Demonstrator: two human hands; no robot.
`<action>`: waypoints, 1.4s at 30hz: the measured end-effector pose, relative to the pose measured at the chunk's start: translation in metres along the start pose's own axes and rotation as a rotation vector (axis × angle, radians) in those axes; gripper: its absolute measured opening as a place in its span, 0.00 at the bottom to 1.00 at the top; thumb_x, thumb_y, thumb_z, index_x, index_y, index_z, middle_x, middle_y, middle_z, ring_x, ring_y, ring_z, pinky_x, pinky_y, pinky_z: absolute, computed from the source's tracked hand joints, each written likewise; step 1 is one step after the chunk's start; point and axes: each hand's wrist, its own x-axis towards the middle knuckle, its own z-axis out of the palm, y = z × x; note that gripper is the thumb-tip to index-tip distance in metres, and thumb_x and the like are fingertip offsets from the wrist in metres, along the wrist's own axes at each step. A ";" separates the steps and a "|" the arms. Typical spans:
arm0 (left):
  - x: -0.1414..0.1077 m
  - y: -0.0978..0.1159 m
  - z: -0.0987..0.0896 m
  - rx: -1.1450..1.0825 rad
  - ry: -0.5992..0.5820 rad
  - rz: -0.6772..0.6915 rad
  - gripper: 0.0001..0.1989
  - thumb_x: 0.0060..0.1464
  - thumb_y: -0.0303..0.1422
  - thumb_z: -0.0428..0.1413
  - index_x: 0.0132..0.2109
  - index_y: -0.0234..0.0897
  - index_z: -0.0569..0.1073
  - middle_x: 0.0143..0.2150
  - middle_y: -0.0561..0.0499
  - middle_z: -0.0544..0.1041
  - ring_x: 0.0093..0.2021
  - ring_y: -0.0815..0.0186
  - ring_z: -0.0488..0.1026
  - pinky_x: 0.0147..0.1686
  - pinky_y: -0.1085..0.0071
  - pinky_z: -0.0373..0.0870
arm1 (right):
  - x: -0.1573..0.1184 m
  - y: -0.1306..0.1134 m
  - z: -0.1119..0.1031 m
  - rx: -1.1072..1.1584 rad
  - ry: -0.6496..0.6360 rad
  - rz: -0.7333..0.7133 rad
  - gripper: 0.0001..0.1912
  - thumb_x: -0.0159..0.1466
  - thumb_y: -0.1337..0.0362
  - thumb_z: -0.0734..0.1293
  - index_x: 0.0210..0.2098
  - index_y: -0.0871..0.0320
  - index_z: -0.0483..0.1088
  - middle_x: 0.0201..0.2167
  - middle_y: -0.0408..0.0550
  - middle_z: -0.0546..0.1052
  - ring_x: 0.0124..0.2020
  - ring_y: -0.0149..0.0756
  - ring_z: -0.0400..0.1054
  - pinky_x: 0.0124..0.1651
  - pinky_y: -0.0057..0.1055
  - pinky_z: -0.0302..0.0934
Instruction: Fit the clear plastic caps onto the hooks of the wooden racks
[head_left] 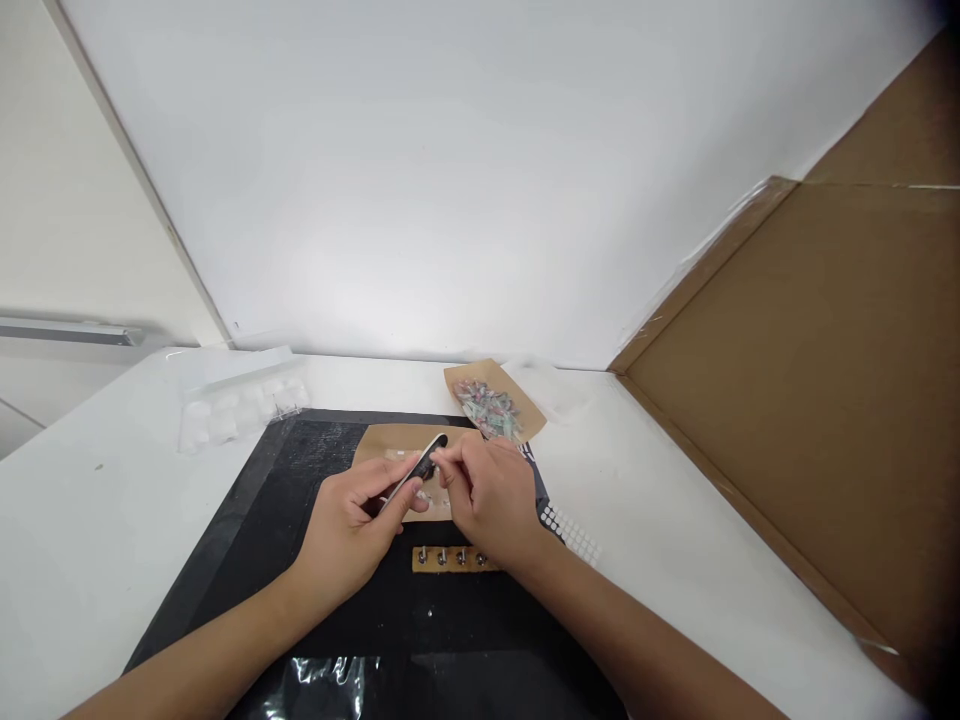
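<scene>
– Both your forearms (240,632) converge over the black mat (409,632); why?
– Likely so your left hand (351,518) can steady the white-edged dark piece (424,466), pinched aslant between thumb and fingers above the brown sheet (375,446).
– And your right hand (493,498)?
– Its bent fingers are at the piece's upper end; I can't tell whether they pinch anything. That strip with metal fittings (451,568) lies just nearer you, perhaps for easy reach

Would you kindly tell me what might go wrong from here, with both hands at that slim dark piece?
The left hand pinches the slim dark piece between thumb and fingers, so it might slip while the right hand is at its upper end.

The right wrist overlaps the brown strip in this view; if lowered, it could perhaps knock the small metal parts standing there.
</scene>
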 end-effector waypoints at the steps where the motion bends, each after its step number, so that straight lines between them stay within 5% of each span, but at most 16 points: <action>1: 0.000 0.001 0.000 0.001 0.007 0.000 0.16 0.66 0.35 0.60 0.58 0.44 0.82 0.36 0.51 0.84 0.27 0.70 0.78 0.23 0.79 0.76 | 0.000 0.000 0.000 0.001 -0.003 -0.002 0.14 0.75 0.63 0.62 0.31 0.55 0.65 0.24 0.41 0.76 0.25 0.32 0.68 0.39 0.34 0.53; 20: 0.000 0.000 0.001 -0.080 -0.018 -0.088 0.17 0.66 0.37 0.60 0.59 0.47 0.81 0.40 0.51 0.85 0.33 0.67 0.82 0.24 0.79 0.79 | -0.001 0.000 0.002 0.021 -0.056 -0.098 0.16 0.76 0.63 0.62 0.30 0.56 0.65 0.25 0.42 0.75 0.27 0.33 0.67 0.37 0.32 0.53; 28: -0.001 -0.002 0.001 -0.003 -0.007 -0.049 0.17 0.62 0.34 0.63 0.57 0.47 0.82 0.35 0.55 0.85 0.22 0.73 0.75 0.23 0.80 0.75 | 0.002 0.004 -0.001 -0.010 -0.042 -0.074 0.16 0.76 0.61 0.62 0.30 0.55 0.65 0.25 0.40 0.75 0.26 0.32 0.66 0.36 0.32 0.51; 42: -0.002 -0.005 0.002 0.116 -0.005 -0.033 0.18 0.62 0.37 0.63 0.58 0.45 0.82 0.28 0.55 0.79 0.22 0.71 0.70 0.24 0.77 0.69 | 0.003 -0.006 -0.006 -0.109 -0.046 -0.112 0.15 0.76 0.63 0.61 0.31 0.55 0.64 0.23 0.39 0.74 0.23 0.32 0.62 0.34 0.33 0.47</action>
